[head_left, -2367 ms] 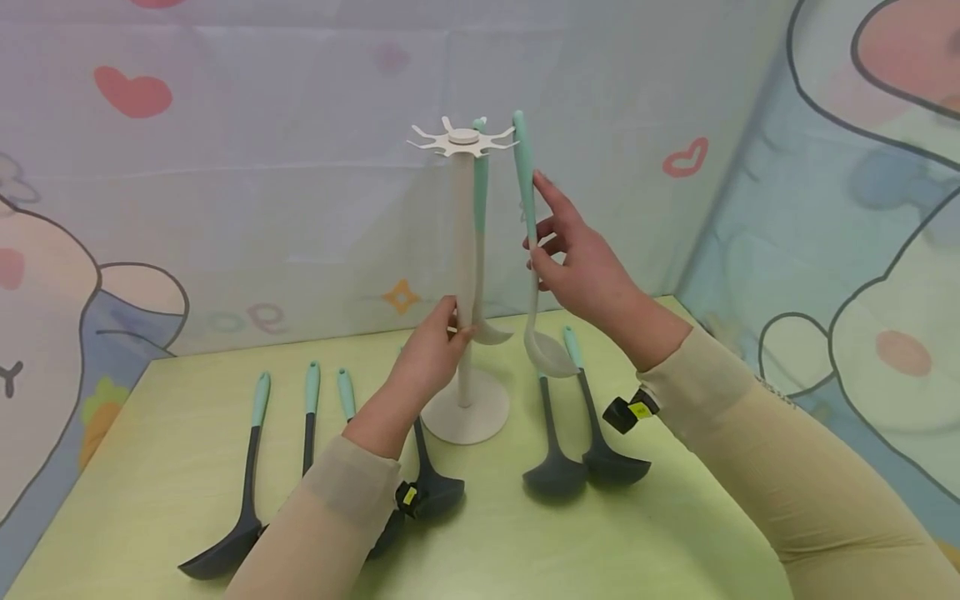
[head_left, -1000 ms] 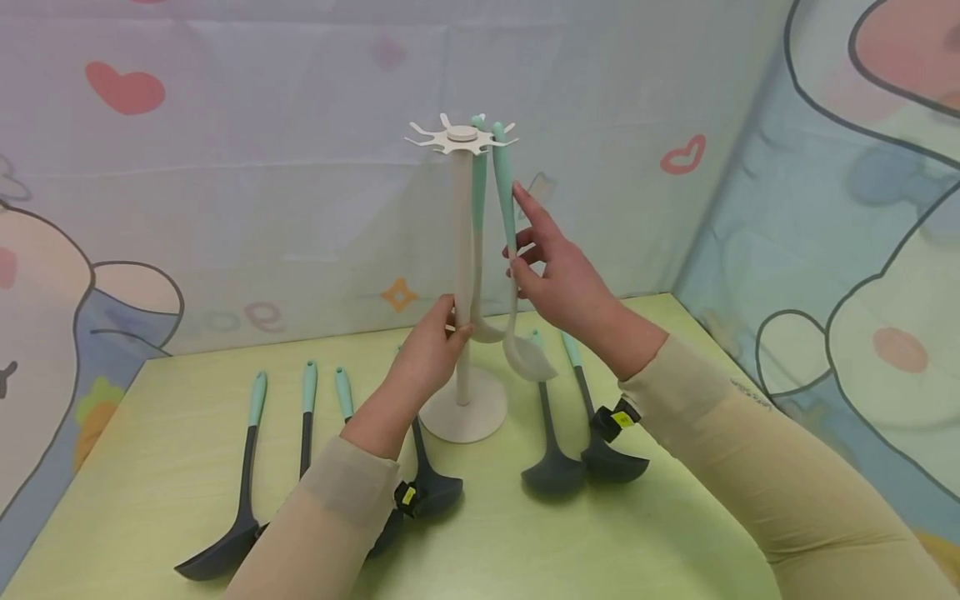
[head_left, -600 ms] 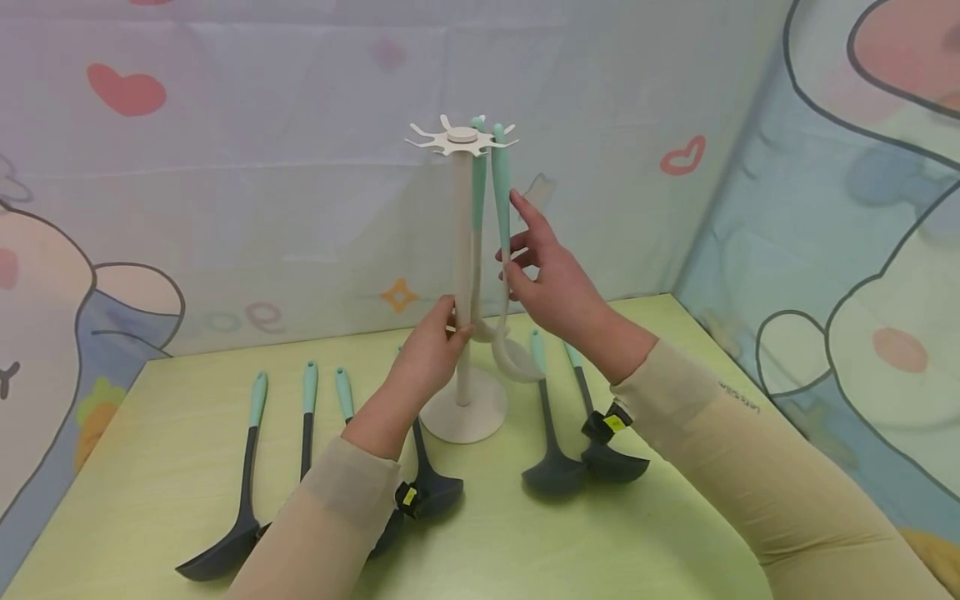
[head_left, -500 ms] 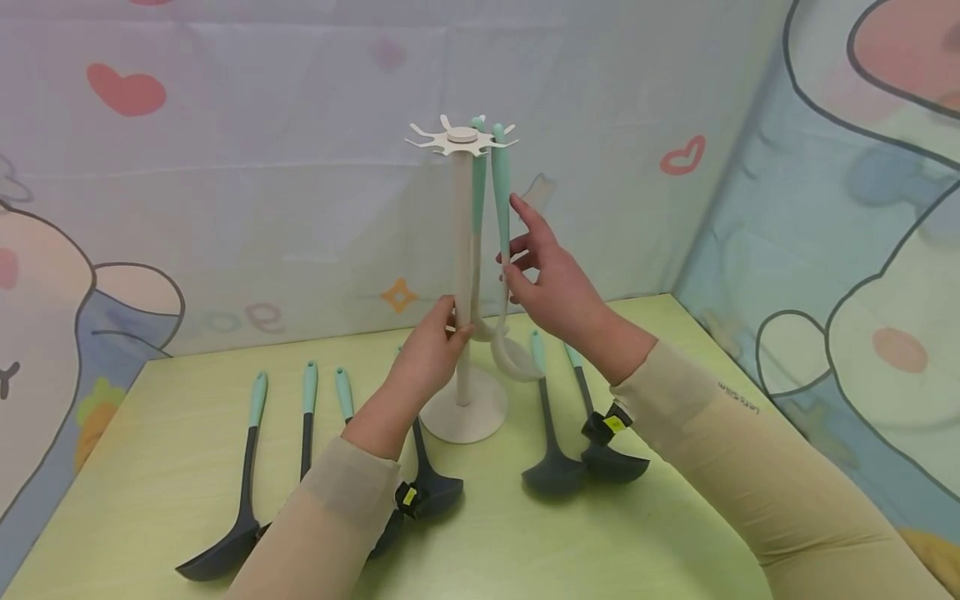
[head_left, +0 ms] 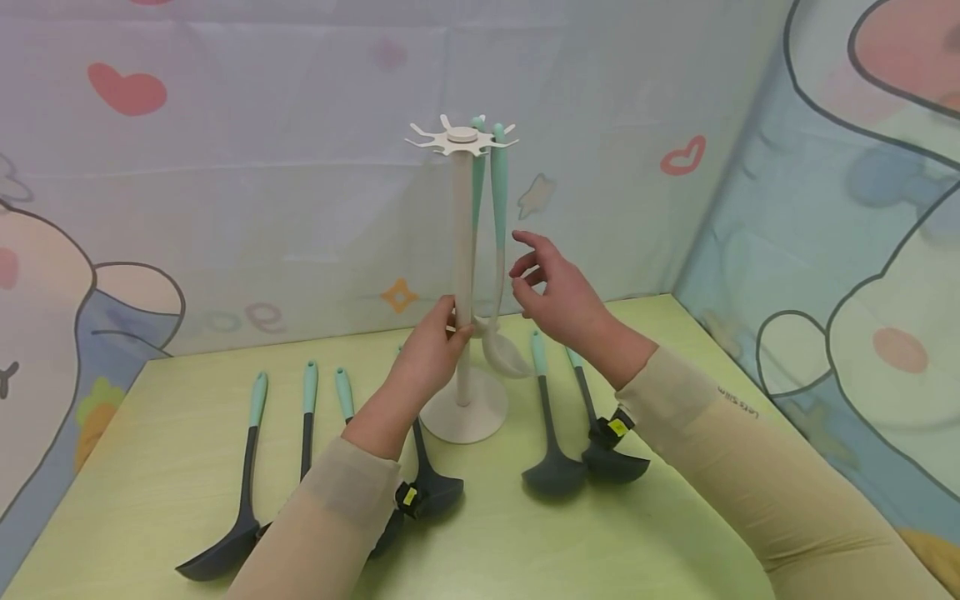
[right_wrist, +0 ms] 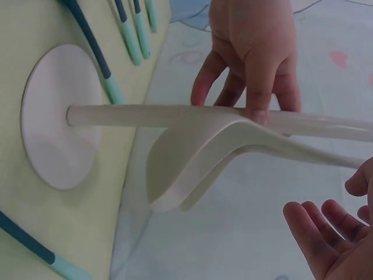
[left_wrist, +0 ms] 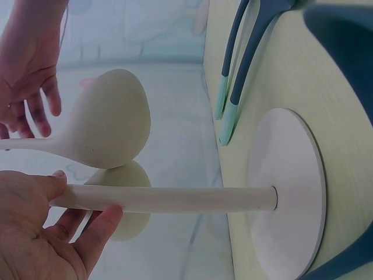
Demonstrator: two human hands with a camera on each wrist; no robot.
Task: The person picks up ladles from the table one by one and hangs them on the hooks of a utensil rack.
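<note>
A: Where's the pale ladle (head_left: 501, 354) now?

B: Hanging from the stand (head_left: 462, 275) beside 1 other, bowl just above the base. The right hand (head_left: 558, 293) has let go; its loose fingers sit just right of the handle.

A: And the left hand (head_left: 429, 350)?

B: Grips the pole. So that ladle looks hung; 5 dark utensils (head_left: 553, 433) lie around the stand.

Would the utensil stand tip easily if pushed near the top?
Probably yes: the stand is a tall thin pole on a small round base. Two spoons hang from its top, and the left hand grips the pole.
</note>
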